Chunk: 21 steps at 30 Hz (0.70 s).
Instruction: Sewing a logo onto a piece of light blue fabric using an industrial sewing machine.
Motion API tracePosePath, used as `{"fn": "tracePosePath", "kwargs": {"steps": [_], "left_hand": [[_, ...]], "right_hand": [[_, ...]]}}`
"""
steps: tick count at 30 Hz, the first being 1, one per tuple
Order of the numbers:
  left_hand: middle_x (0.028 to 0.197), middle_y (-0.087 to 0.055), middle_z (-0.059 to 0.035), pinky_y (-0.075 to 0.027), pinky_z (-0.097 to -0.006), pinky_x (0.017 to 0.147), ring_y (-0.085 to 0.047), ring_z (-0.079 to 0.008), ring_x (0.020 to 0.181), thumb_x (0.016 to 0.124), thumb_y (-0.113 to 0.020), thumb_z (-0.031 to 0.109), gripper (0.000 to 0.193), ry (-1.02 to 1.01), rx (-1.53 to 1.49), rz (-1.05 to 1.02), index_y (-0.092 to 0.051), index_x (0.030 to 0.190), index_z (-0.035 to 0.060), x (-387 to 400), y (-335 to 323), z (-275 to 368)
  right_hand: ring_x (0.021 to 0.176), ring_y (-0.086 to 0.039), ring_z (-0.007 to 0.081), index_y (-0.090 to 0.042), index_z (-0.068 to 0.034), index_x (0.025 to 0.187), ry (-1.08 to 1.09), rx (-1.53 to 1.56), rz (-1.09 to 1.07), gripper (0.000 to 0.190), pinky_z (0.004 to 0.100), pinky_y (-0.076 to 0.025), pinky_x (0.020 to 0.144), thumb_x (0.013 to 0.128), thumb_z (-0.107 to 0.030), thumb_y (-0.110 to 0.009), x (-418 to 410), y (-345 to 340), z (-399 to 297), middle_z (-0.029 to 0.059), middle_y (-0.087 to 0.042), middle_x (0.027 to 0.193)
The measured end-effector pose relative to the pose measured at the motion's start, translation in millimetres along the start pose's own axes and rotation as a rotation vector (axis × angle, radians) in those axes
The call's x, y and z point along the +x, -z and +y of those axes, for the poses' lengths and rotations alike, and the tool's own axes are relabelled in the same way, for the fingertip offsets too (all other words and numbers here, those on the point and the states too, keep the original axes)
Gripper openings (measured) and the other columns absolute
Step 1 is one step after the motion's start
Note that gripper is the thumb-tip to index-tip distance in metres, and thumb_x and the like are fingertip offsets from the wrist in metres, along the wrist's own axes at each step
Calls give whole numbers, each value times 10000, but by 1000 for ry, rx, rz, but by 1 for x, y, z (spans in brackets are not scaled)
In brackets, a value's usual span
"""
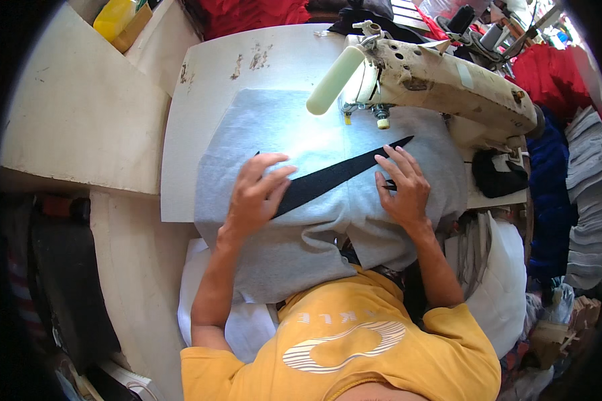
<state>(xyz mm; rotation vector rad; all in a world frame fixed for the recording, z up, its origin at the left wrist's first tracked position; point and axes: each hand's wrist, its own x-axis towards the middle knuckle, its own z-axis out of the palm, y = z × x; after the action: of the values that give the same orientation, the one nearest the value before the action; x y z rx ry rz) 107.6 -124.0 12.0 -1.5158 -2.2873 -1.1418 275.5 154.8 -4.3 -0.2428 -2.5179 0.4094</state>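
A long, tapering strip of black fabric (331,180) lies slantwise on grey knit fabric (281,255), which is spread under the sewing machine's head and hangs over the table's front edge. My left hand (258,193) arches over the wide lower end of the strip, fingers spread; whether it pinches the cloth is hidden. A small black tip shows just beyond that hand. At the narrow upper end, the fingertips of my right hand (405,185) touch the strip. Tucked in the same hand is a small dark pointed tool (390,185), which looks like thread snips.
The industrial sewing machine (446,80) spans the back right, with a pale tubular lamp (335,80) at its head. Thread cones (491,36) stand behind it. Stacked blue fabric (549,200) and grey fabric (589,200) hang at the right. A white side table (80,110) adjoins on the left.
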Motion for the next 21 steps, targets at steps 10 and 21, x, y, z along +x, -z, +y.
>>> {"fn": "tracePosePath", "kwargs": {"steps": [10, 21], "left_hand": [[1641, -397, -72, -229, -507, 1259, -325, -308, 1530, 1015, -571, 285, 554, -143, 142, -505, -470, 1542, 149, 34, -58, 13], [1398, -647, -122, -387, -494, 1171, -563, -320, 1357, 908, -677, 7, 372, -173, -119, -195, -704, 1270, 90, 38, -42, 10]], "right_hand": [[1326, -580, 360, -704, -161, 1316, -53, -67, -159, 411, 439, -519, 1043, 917, -262, -705, -3, -5, -3, 131, -617, 1439], [1268, -626, 330, -745, -143, 1214, 8, 16, -16, 354, 421, -547, 990, 862, -181, -744, 4, -8, -1, 116, -682, 1335]]}}
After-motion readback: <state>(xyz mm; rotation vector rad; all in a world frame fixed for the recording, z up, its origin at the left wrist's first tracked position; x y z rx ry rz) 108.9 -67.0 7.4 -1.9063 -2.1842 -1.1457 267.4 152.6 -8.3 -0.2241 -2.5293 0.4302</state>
